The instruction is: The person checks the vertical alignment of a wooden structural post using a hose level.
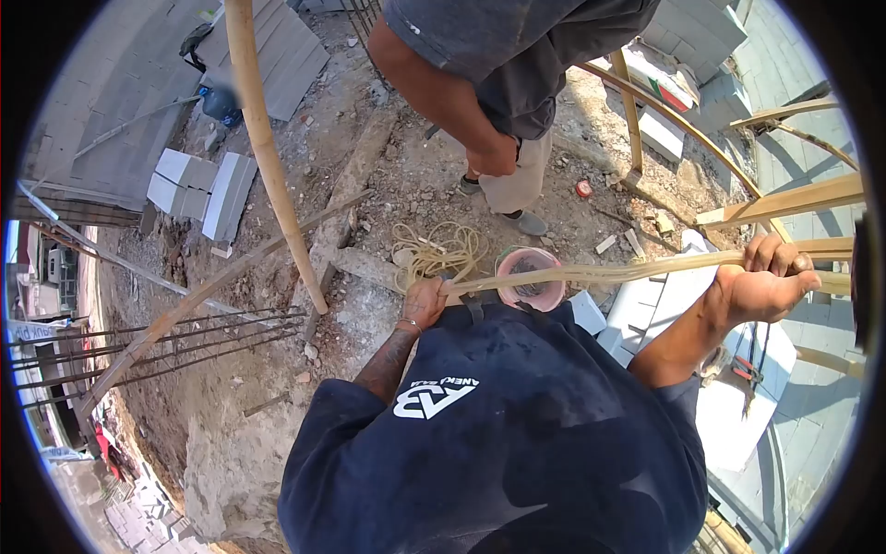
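A bundle of pale yellowish tubing (609, 272) stretches across in front of my dark shirt. My left hand (425, 303) is closed around its left end, beside my chest. At the far right, my right hand (771, 275) has its fingers wrapped round the other end, with the arm extended. Loose coils of the same tubing (448, 247) lie on the ground just beyond my left hand. Partly behind the stretched bundle stands a pink bucket (551, 294).
Another person (517, 175) in a dark shirt stands ahead. A bamboo pole (263, 138) slants down at the left, near a wooden beam (185, 309) and rebar rods (212, 334). Pale blocks (229, 198) lie on rubble ground. Wooden beams (784, 200) jut in at the right.
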